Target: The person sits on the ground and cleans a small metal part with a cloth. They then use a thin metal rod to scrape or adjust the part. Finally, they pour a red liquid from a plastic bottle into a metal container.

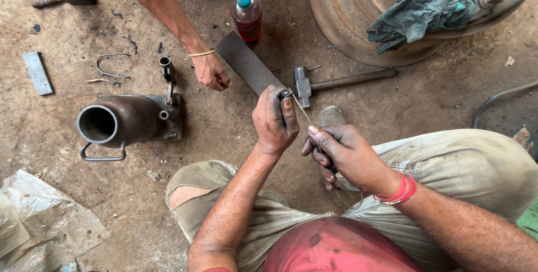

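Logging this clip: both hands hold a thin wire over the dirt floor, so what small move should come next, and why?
Probably draw the thin metal wire tighter: the left hand pinches its upper end at a small grey metal ring, the right hand grips it lower, and it runs straight between them.

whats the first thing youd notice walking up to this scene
Dead centre, the left hand and right hand pull a thin wire taut between them. Left of them a rusty metal cylinder lies on its side on the dirt floor, with another person's hand reaching in above. A hammer lies beyond, below a big rusted wheel rim.
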